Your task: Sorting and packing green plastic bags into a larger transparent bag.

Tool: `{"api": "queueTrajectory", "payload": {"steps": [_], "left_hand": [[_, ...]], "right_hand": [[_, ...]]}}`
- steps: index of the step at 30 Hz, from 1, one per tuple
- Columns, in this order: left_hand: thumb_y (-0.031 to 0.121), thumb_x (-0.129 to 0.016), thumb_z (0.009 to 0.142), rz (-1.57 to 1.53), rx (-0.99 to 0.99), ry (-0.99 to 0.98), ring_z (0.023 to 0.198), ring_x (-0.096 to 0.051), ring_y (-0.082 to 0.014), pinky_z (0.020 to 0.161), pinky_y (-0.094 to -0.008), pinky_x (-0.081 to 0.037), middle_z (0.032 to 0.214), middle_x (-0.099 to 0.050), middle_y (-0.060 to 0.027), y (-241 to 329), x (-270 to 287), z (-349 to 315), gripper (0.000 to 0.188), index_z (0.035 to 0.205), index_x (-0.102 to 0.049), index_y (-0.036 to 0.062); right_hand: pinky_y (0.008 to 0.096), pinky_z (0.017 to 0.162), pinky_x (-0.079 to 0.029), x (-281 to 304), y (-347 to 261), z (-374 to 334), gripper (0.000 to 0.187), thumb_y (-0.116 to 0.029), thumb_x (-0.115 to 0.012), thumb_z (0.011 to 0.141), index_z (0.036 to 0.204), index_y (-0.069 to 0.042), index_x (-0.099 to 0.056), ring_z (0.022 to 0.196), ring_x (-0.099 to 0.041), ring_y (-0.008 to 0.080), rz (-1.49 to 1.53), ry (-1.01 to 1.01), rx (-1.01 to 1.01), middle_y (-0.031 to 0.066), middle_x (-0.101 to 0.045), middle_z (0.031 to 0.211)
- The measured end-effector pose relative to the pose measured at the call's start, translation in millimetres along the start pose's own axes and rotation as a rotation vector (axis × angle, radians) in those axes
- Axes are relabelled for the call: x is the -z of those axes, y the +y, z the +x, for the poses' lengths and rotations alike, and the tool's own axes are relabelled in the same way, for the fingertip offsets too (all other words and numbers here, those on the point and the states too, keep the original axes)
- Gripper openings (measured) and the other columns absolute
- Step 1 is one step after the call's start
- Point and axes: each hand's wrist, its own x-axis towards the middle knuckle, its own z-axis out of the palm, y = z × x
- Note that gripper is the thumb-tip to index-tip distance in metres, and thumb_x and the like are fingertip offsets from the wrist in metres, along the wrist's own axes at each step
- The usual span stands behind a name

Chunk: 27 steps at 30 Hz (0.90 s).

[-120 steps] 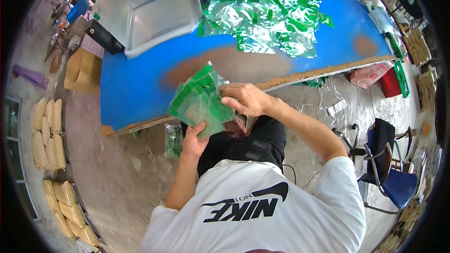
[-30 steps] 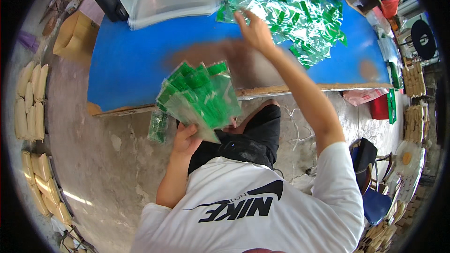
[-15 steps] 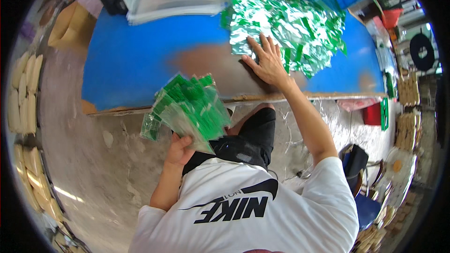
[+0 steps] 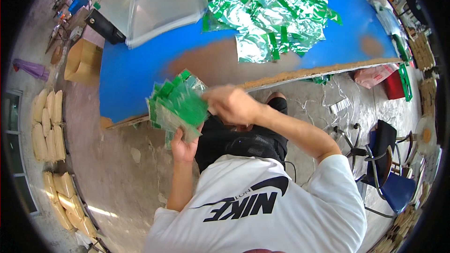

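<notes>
A fanned bundle of flat green and clear plastic bags (image 4: 180, 107) is held in front of my body, over the near edge of the table. My left hand (image 4: 184, 146) grips it from below, thumb on top of the lower clear part. Beside the bundle's right edge is my right hand (image 4: 233, 104), smeared by motion. Its fingers look bent toward the bags, but I cannot make out whether they pinch one. Farther back on the table lies a loose, spread pile of shiny silver and green bags (image 4: 281, 16), apart from both hands.
The blue table (image 4: 126, 82) has a worn brown patch and a chipped front edge. A translucent plastic bin (image 4: 164, 7) stands at its back left. An open cardboard box (image 4: 83, 61) sits beyond the left side. Packed sacks (image 4: 48, 126) line the far left; a dark chair (image 4: 393, 187) stands at right.
My right hand has left the silver and green pile and come back to the bundle in my left hand. The view has shifted, and the bundle stays gripped.
</notes>
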Motion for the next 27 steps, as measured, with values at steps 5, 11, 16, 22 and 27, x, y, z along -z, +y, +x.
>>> {"api": "queueTrajectory", "payload": {"steps": [5, 11, 16, 22, 27], "left_hand": [[0.014, -0.076, 0.086, -0.032, 0.098, 0.001, 0.142, -0.042, -0.0342, 0.122, -0.0591, -0.027, 0.148, -0.051, -0.0138, 5.3, 7.3, 0.0, 0.064, 0.143, -0.048, 0.0039], [0.012, -0.077, 0.084, 0.023, 0.13, -0.083, 0.139, -0.045, -0.0335, 0.12, -0.0568, -0.03, 0.144, -0.055, -0.0126, -0.5, 25.0, 9.4, 0.058, 0.138, -0.055, 0.004], [0.009, -0.078, 0.082, 0.129, 0.14, 0.018, 0.136, -0.048, -0.0312, 0.116, -0.0572, -0.034, 0.142, -0.056, -0.008, -11.3, 28.0, 19.4, 0.065, 0.141, -0.051, 0.0083], [0.015, -0.077, 0.083, 0.152, 0.184, -0.085, 0.133, -0.051, -0.0331, 0.117, -0.0537, -0.034, 0.142, -0.056, -0.0122, -9.5, 26.5, 4.0, 0.068, 0.143, -0.049, 0.0044], [0.002, -0.076, 0.081, 0.148, 0.227, 0.013, 0.127, -0.056, -0.0295, 0.112, -0.0449, -0.043, 0.135, -0.06, -0.011, -15.1, 7.9, 11.5, 0.065, 0.14, -0.048, 0.0018]], "right_hand": [[0.0603, 0.112, -0.03, 4.2, 36.3, 4.8, 0.065, -0.045, -0.055, 0.099, 0.142, 0.003, -0.046, 0.134, -0.04, 0.0541, -0.827, 0.504, -0.374, 0.0334, -0.045, 0.143], [0.0449, 0.087, -0.05, -8.0, 9.0, -5.3, 0.034, -0.029, -0.056, 0.101, 0.1, 0.004, -0.065, 0.097, -0.062, 0.043, -0.061, 0.112, 0.031, 0.0234, -0.066, 0.105], [0.057, 0.11, -0.036, 44.8, 60.8, 23.9, 0.055, -0.047, -0.049, 0.103, 0.13, 0.0, -0.056, 0.132, -0.044, 0.0499, -0.849, 0.706, -0.43, 0.0317, -0.05, 0.139], [0.0502, 0.086, -0.047, 13.0, 26.2, -12.4, 0.049, -0.045, -0.058, 0.099, 0.097, 0.004, -0.058, 0.094, -0.06, 0.0439, -0.359, 0.303, 0.007, 0.0238, -0.059, 0.099], [0.0482, 0.078, -0.052, 59.4, 40.1, 7.5, 0.031, -0.03, -0.053, 0.102, 0.106, -0.003, -0.067, 0.093, -0.065, 0.0441, -0.116, 0.392, -0.165, 0.0244, -0.068, 0.101]]}}
